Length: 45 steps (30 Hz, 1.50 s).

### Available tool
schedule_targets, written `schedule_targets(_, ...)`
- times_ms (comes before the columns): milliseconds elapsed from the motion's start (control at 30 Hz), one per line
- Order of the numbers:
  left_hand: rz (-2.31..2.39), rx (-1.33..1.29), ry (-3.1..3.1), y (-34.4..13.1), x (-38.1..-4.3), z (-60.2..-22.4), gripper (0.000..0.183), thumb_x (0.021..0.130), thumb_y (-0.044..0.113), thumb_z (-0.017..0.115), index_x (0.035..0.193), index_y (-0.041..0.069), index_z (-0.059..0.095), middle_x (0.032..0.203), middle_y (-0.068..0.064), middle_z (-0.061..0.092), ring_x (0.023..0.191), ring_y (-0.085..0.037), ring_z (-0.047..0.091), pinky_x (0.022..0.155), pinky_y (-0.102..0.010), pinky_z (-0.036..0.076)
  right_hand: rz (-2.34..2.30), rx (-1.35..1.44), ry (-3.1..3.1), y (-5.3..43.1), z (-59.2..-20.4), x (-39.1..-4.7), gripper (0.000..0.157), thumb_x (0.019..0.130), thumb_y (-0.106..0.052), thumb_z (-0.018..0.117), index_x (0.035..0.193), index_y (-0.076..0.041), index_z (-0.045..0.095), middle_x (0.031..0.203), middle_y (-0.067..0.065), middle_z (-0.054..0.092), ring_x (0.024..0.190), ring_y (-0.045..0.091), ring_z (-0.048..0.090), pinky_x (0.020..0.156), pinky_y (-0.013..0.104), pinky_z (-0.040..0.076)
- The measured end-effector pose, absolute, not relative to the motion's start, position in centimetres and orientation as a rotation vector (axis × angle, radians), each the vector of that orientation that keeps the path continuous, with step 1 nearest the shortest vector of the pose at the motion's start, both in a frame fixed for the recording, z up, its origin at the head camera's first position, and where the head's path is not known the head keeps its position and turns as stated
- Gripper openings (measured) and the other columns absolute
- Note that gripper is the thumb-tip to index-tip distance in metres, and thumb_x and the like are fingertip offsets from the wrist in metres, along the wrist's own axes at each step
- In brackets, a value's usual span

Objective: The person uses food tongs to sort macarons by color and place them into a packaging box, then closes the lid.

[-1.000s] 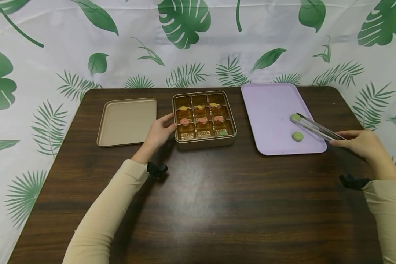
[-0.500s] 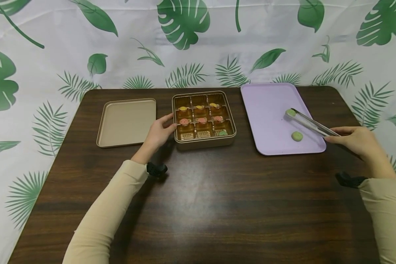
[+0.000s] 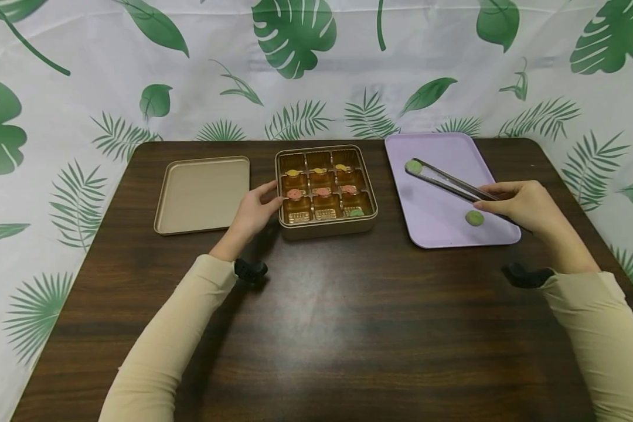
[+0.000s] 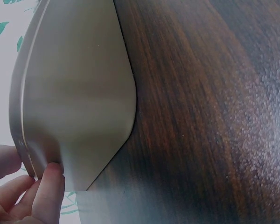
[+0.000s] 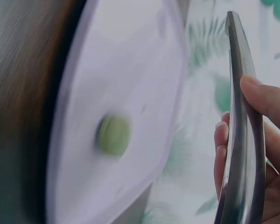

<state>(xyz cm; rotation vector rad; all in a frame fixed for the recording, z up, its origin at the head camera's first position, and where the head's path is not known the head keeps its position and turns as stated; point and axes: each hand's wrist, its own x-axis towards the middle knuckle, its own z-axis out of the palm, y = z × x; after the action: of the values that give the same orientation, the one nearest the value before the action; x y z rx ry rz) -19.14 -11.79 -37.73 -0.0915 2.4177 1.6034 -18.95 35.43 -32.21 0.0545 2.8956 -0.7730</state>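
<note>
My right hand (image 3: 530, 205) grips metal tongs (image 3: 451, 183) around their middle. A round green cookie (image 3: 414, 167) is pinched at the tongs' tips, over the lilac tray (image 3: 432, 225). A second green cookie (image 3: 474, 218) lies on that tray, below the tongs. The fingertips of my left hand (image 3: 252, 212) touch the near left corner of a square gold tin (image 4: 79, 93), thumb on the front wall. Inside, a gold insert is divided into compartments, with yellow pieces in the back row, pink in the middle, and one green piece (image 3: 356, 213) at front right.
A shallow gold lid (image 3: 203, 196) lies left of the tin on the dark wooden table (image 3: 316, 328). Behind the table's far edge hangs a white cloth (image 3: 206, 35) with green leaf prints. Black bands circle both wrists.
My right hand has carried the tongs and green cookie left and up across the tray, away from the second cookie. My left hand and the tin stay put.
</note>
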Motion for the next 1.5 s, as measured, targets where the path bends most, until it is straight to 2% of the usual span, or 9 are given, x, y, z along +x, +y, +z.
schedule_targets(133, 1.596, -0.091, 2.422, -11.8, -19.2, -37.7, 0.053, 0.100, 0.017, 0.050, 0.150, 0.010, 0.033, 0.153, -0.014, 0.036, 0.134, -0.031, 0.045, 0.104, -0.046, 0.045, -0.777, -0.038, 2.853, 32.5, -31.4, -19.0, 0.062, 0.080, -0.050, 0.072, 0.124, -0.006, 0.065, 0.118, 0.020, 0.067, 0.080, -0.015, 0.047, 0.071, 0.020, 0.042)
schedule_targets(333, 1.594, -0.091, 2.425, -11.8, -19.2, -37.6, 0.053, 0.100, 0.017, 0.050, 0.150, 0.011, 0.034, 0.153, -0.013, 0.036, 0.132, -0.030, 0.047, 0.103, -0.046, 0.046, -0.820, -0.183, 2.790, 28.7, -31.3, -18.7, 0.051, 0.081, -0.042, 0.075, 0.118, -0.008, 0.069, 0.109, 0.016, 0.070, 0.078, -0.001, 0.055, 0.065, 0.023, 0.044)
schedule_targets(533, 1.589, -0.088, 2.438, -11.8, -19.2, -37.7, 0.053, 0.100, 0.017, 0.051, 0.149, 0.010, 0.034, 0.153, -0.013, 0.036, 0.132, -0.031, 0.047, 0.102, -0.046, 0.047, -0.826, -0.355, 2.766, 26.0, -31.9, -18.4, 0.038, 0.079, -0.029, 0.078, 0.110, -0.009, 0.073, 0.102, 0.014, 0.073, 0.078, -0.001, 0.058, 0.065, 0.020, 0.045)
schedule_targets(900, 1.588, -0.097, 2.426, -11.9, -19.2, -37.9, 0.053, 0.100, 0.019, 0.050, 0.150, 0.011, 0.034, 0.154, -0.012, 0.034, 0.135, -0.030, 0.045, 0.104, -0.045, 0.046, -0.847, -0.442, 2.683, 23.7, -32.6, -18.3, 0.037, 0.081, -0.025, 0.077, 0.112, -0.006, 0.072, 0.111, 0.016, 0.071, 0.097, 0.022, 0.065, 0.067, 0.018, 0.046)
schedule_targets(1167, 1.599, -0.092, 2.421, -11.9, -19.2, -38.0, 0.053, 0.100, 0.018, 0.050, 0.149, 0.011, 0.034, 0.154, -0.012, 0.035, 0.136, -0.029, 0.044, 0.104, -0.044, 0.046, -0.854, -0.450, 2.661, 23.3, -32.6, -18.4, 0.038, 0.082, -0.026, 0.076, 0.114, -0.006, 0.071, 0.112, 0.016, 0.071, 0.103, 0.028, 0.066, 0.071, 0.020, 0.048)
schedule_targets(1500, 1.590, -0.096, 2.437, -11.8, -19.2, -37.9, 0.052, 0.100, 0.018, 0.050, 0.149, 0.011, 0.035, 0.154, -0.011, 0.034, 0.136, -0.029, 0.043, 0.105, -0.044, 0.045, -0.818, -0.444, 2.663, 23.2, -32.7, -18.5, 0.038, 0.083, -0.027, 0.075, 0.115, -0.007, 0.071, 0.113, 0.015, 0.070, 0.102, 0.027, 0.065, 0.074, 0.029, 0.048)
